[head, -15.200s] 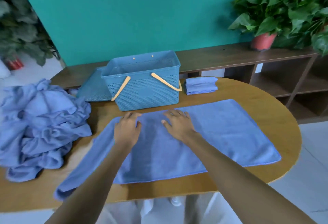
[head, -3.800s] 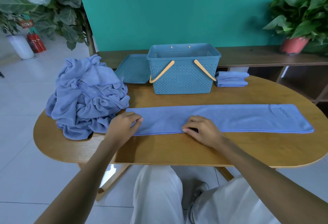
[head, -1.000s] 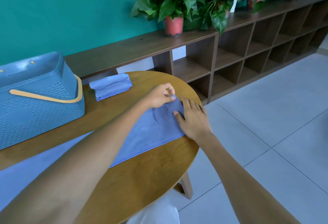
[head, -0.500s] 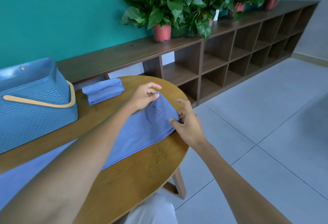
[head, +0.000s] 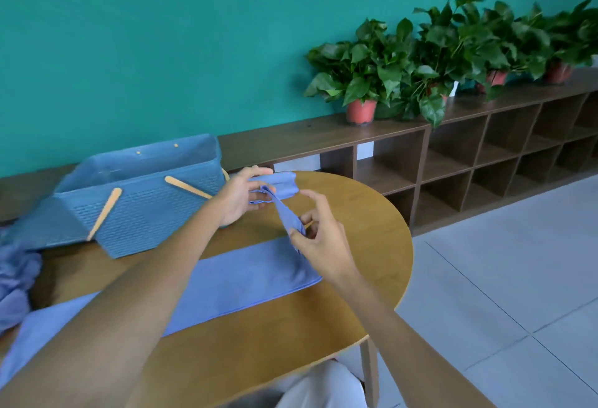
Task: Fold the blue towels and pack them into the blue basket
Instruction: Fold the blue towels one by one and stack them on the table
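Left hand (head: 238,199) and right hand (head: 318,241) each pinch a corner of the towel's (head: 246,278) end, lifted off the table (head: 365,223) — rest lies flat, in front of the basket (head: 142,210).

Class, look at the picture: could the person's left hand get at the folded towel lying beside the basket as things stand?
Probably yes for reach: the left hand is right beside the folded towel, with nothing between them. But its fingers already pinch a corner of the long towel, so it would have to let go first.
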